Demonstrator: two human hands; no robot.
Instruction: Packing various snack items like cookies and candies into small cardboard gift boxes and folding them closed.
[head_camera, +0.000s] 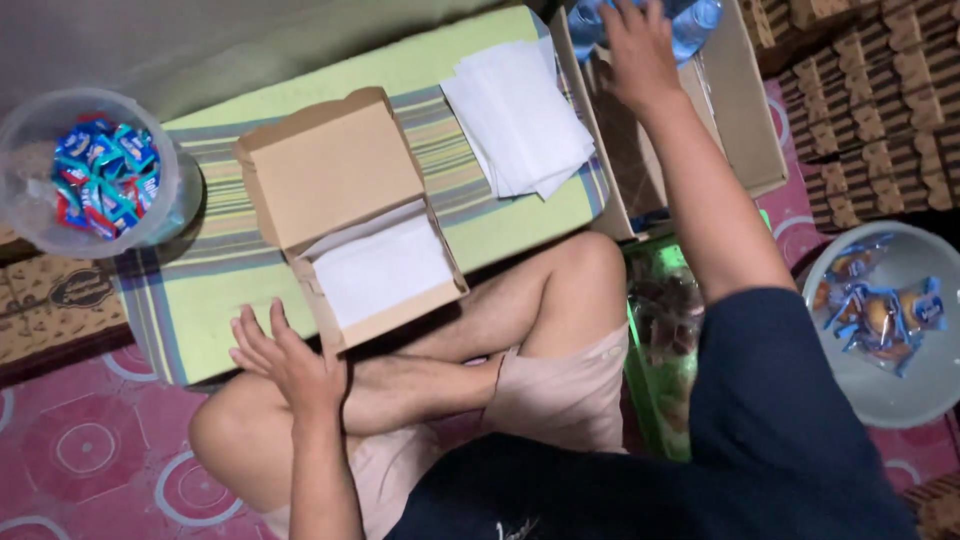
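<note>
An open brown cardboard box lies on a green striped cloth, its lid folded back and a white paper sheet lining its base. My left hand rests at the cloth's near edge beside the box's front corner, fingers spread and holding nothing. My right hand reaches up into a large cardboard carton and lies over clear blue plastic water containers. Whether its fingers are closed on one is hidden.
A stack of white paper sheets lies right of the box. A clear tub of blue and red wrapped sweets stands far left. At right a grey bowl holds packaged buns. Folded brown boxes are stacked top right. A green basket sits by my knee.
</note>
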